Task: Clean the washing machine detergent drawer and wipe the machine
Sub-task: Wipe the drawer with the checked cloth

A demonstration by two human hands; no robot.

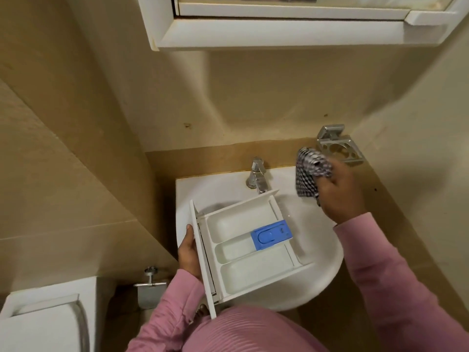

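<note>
White drawer (pixel 243 247) over sink (pixel 322 252) | L hand (pixel 189 257) holds | blue insert (pixel 271 234) mid compartment

Drawer (pixel 238 217) fills most of sink (pixel 322 237); tap (pixel 257 174) just behind its far edge. Free room mostly at rt side. Holder (pixel 338 148) juts from wall (pixel 406 148) nr right hand (pixel 340 189) w/ cloth (pixel 311 174).

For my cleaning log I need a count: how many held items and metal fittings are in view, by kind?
detergent drawer: 1
checked cloth: 1
tap: 1
metal holder on the wall by the sink: 1
toilet-roll holder: 1
Total: 5
</note>
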